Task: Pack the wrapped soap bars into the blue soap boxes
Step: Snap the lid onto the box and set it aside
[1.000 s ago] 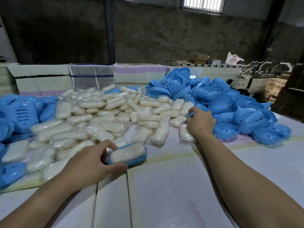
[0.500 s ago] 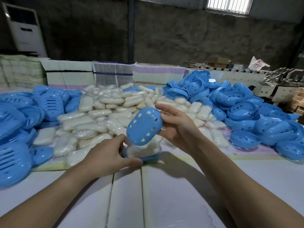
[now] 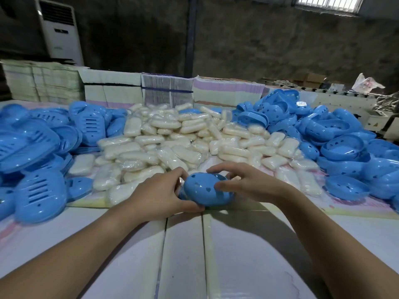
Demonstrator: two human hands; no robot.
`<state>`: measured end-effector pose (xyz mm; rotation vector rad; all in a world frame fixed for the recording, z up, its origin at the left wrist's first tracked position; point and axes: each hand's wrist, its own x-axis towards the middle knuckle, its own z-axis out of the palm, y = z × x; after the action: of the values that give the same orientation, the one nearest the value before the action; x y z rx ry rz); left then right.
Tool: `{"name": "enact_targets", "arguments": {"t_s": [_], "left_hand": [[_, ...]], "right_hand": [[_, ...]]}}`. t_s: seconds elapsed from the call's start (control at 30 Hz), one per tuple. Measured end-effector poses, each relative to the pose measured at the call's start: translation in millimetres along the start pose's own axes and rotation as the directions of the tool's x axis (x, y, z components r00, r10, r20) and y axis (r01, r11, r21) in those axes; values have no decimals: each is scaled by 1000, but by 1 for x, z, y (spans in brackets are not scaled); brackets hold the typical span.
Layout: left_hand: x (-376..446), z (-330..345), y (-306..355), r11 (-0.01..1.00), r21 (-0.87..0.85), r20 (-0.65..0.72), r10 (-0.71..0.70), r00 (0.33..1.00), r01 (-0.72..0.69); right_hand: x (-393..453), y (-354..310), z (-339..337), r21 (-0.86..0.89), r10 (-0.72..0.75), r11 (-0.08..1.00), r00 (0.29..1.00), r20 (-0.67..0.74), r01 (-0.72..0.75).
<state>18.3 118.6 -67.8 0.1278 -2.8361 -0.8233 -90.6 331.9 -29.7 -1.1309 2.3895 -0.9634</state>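
Observation:
A closed blue soap box (image 3: 206, 189) with small holes in its domed lid sits on the white table in front of me. My left hand (image 3: 158, 198) grips its left end, thumb under the front edge. My right hand (image 3: 244, 183) holds the right end, fingers curled over the lid's far side and thumb on top. The soap inside is hidden. Behind lies a heap of wrapped white soap bars (image 3: 172, 145). Blue lids with slots (image 3: 38, 190) pile up on the left, and blue perforated box halves (image 3: 343, 147) on the right.
White board sheets (image 3: 183, 255) cover the table near me. Stacks of flat cartons (image 3: 166, 91) line the far edge. A standing air conditioner (image 3: 59, 31) is at the back left, and machinery (image 3: 384, 113) at the far right.
My right hand brought the perforated blue half from the right pile and set it down over the soap in the tray. Both hands now hold the closed box.

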Motion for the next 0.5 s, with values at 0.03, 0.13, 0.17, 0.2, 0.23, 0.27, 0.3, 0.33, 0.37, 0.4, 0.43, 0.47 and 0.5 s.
{"name": "enact_targets", "arguments": {"t_s": [0.03,0.13,0.17,0.2,0.23,0.27,0.3,0.33,0.37,0.4,0.43,0.47,0.5], "left_hand": [[0,0,0,1000,-12,1,-2,1000,2],[0,-1,-1,998,-64,12,-11,1000,11],[0,-1,-1,997,-80,23,-7,1000,9],[0,-2,-2,996,-93,36,-1,999,5],[1,-2,-3,995,-99,45,5,999,0],[1,-3,-3,995,-102,53,12,999,-6],[1,-3,-4,994,-105,59,20,998,-14],[2,-4,-5,994,-107,64,29,998,-22],[2,-4,-5,994,-110,69,36,997,-29],[2,-4,-6,993,-112,72,42,997,-34],[1,-4,-6,993,-116,75,46,996,-37],[1,-4,-6,992,-119,79,49,996,-39],[1,-4,-6,992,-119,85,52,995,-42]], "right_hand": [[0,2,1,-67,-13,998,1000,26,15],[-1,6,3,-149,-69,986,998,15,70],[0,7,4,-172,-104,980,995,-6,102],[2,7,6,-196,-136,972,990,-21,130],[3,6,7,-214,-156,966,987,-26,146],[4,5,8,-228,-162,962,986,-27,152],[5,4,9,-243,-164,958,986,-25,153],[5,3,10,-259,-168,953,986,-20,157],[5,3,11,-273,-176,947,984,-10,167],[5,2,13,-281,-188,942,982,6,182],[5,1,15,-285,-201,938,979,20,198],[5,0,18,-288,-211,934,977,29,210],[7,-1,20,-294,-219,930,975,32,219]]}}
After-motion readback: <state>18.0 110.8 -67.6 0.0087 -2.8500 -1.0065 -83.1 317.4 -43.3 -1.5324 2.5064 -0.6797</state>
